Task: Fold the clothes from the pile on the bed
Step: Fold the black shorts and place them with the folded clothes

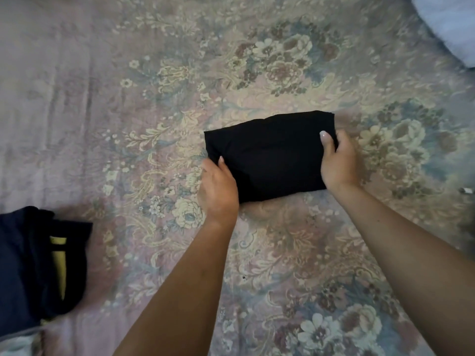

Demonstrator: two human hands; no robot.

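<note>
black garment (270,155), folded compact rectangle, seemingly smooth

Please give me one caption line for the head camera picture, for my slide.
Both hands, left hand and right hand, hold a folded black garment by its ends over the floral bedspread.

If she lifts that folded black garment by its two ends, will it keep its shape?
Probably sags: the black garment is soft cloth. Likely light. The left hand and right hand, gripping opposite ends, should keep the folds together.
</note>
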